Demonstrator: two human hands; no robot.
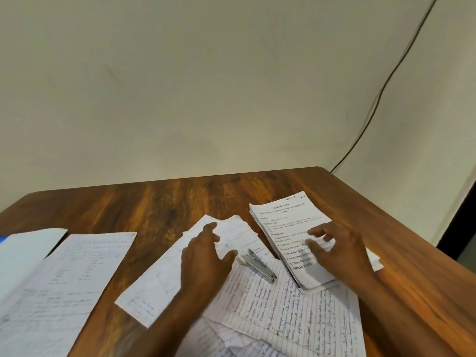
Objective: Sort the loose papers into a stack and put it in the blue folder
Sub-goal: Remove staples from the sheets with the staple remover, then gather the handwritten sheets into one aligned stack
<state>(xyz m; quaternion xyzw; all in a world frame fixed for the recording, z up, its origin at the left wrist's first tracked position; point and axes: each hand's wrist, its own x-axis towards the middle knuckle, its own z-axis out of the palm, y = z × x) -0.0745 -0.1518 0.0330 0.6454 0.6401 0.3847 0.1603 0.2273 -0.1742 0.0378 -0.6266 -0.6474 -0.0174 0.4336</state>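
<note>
- Nearest you, lined handwritten sheets (296, 318) lie overlapped on the bench (164, 199); at least three show, though the pile hides an exact count.
- At your left, one large written sheet (59, 284) lies flat, with one pale cover (23, 253) beside it and a sliver of the blue folder (2, 239) at the frame's edge.
- One stapler (257, 265) rests on the papers between your two hands.
- Your left hand (206, 256) lies with fingers (210, 228) spread and relaxed on the slanted middle sheets (164, 274), gripping nothing.
- Your right hand (337, 251) rests with straight fingers on one printed stack (288, 222), holding nothing.
- Farthest, one dark cable (386, 83) runs down the wall (206, 86).
</note>
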